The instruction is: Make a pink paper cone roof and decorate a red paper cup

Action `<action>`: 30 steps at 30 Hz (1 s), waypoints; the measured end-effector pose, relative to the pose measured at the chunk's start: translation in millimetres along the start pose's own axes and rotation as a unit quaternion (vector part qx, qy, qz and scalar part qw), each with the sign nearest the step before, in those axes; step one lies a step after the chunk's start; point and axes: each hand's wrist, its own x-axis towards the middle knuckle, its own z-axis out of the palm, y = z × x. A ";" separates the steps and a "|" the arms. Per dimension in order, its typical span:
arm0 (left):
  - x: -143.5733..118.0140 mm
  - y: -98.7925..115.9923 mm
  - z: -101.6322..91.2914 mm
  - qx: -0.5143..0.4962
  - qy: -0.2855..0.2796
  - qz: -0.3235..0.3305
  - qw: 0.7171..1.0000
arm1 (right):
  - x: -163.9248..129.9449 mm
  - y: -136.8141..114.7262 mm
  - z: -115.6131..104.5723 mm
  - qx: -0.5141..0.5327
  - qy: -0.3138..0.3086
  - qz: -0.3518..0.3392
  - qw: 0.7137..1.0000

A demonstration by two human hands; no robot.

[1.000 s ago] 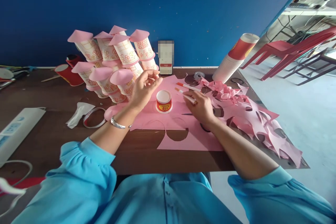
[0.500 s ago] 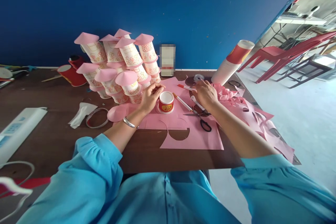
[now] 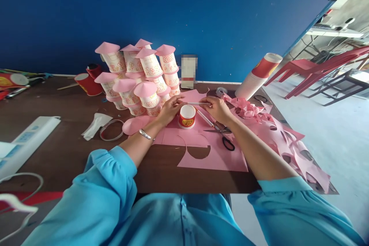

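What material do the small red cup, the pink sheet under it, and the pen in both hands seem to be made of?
The small red cup looks like printed paper with a rolled white rim. The pink sheet looks like matte craft paper, with clean curved cut-outs. The pen, held by the left hand and right hand, seems smooth white plastic, though blurred.

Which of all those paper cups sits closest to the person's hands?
The small red-and-white cup standing alone upside down on the pink paper, between both hands. Unlike the cups piled behind, it has no pink cone on top.
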 end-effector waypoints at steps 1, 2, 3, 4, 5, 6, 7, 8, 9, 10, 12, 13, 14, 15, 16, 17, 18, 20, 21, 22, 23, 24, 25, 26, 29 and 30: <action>0.0 0.4 0.2 0.011 0.001 0.000 1.000 | -1.4 -0.7 4.6 0.030 0.000 0.001 1.000; -0.3 0.9 0.5 0.023 0.002 0.000 1.000 | -2.7 -0.6 8.7 0.060 0.003 0.006 0.998; -0.9 1.4 1.0 0.034 0.002 0.001 0.999 | -3.9 0.3 12.1 0.087 0.008 0.011 0.996; -1.5 1.9 1.5 0.042 0.003 0.001 0.999 | -5.0 1.7 14.6 0.113 0.016 0.018 0.993; -2.1 2.3 2.0 0.046 0.004 0.002 0.999 | -5.9 3.4 16.1 0.137 0.026 0.023 0.990; -2.5 2.3 2.2 0.046 0.005 0.003 0.999 | -6.7 5.3 16.4 0.158 0.037 0.027 0.986; -2.7 2.2 2.1 0.042 0.010 0.002 0.999 | -7.3 7.4 15.7 0.177 0.050 0.031 0.983; -2.7 1.7 1.6 0.032 0.015 -0.003 0.999 | -7.6 9.5 13.9 0.192 0.064 0.034 0.979; -2.5 1.1 0.8 0.021 0.020 -0.010 1.000 | -7.6 11.5 11.4 0.203 0.078 0.035 0.975; -2.2 0.4 -0.4 0.012 0.023 -0.018 0.999 | -7.3 13.5 8.5 0.217 0.095 0.037 0.971; -1.7 -1.0 -2.3 0.015 0.019 -0.024 0.999 | -6.3 16.9 3.2 0.265 0.135 0.046 0.953; -1.6 -1.6 -2.7 0.028 0.012 -0.016 0.999 | -5.8 18.0 1.7 0.311 0.155 0.056 0.936; -1.6 -2.1 -2.6 0.046 0.002 -0.001 0.999 | -5.6 18.7 1.2 0.354 0.169 0.069 0.917; -1.8 -2.6 -2.2 0.064 -0.010 0.018 0.998 | -5.7 18.9 1.7 0.391 0.177 0.081 0.900; -2.0 -3.0 -1.5 0.079 -0.023 0.037 0.996 | -6.1 18.6 3.1 0.417 0.180 0.091 0.886; -2.4 -3.3 -1.0 0.090 -0.037 0.052 0.994 | -6.9 18.0 5.0 0.430 0.179 0.098 0.880; -3.0 -3.5 -0.8 0.095 -0.050 0.063 0.992 | -7.8 17.1 7.1 0.435 0.178 0.100 0.877; -4.8 -2.8 -2.0 0.098 -0.066 0.070 0.991 | -9.7 15.0 10.8 0.441 0.181 0.100 0.873; -6.3 -1.8 -3.2 0.097 -0.067 0.070 0.991 | -10.3 14.1 12.1 0.445 0.184 0.099 0.871; -8.0 -0.3 -4.7 0.094 -0.064 0.069 0.991 | -10.7 13.3 12.7 0.449 0.188 0.097 0.868; -10.0 1.6 -6.2 0.090 -0.063 0.069 0.992 | -10.7 12.6 12.9 0.455 0.196 0.095 0.863; -12.1 3.8 -7.5 0.080 -0.066 0.068 0.992 | -10.5 12.0 12.7 0.464 0.207 0.095 0.856; -14.2 6.1 -8.5 0.063 -0.075 0.067 0.993 | -10.0 11.6 12.2 0.475 0.220 0.095 0.847; -16.3 8.2 -9.3 0.044 -0.091 0.065 0.993 | -9.4 11.2 11.4 0.485 0.233 0.095 0.837; -21.5 12.3 -10.8 0.013 -0.159 0.053 0.986 | -7.9 10.2 8.3 0.503 0.253 0.092 0.821; -23.1 12.5 -11.3 0.020 -0.178 0.049 0.983 | -7.7 9.7 7.4 0.505 0.253 0.090 0.821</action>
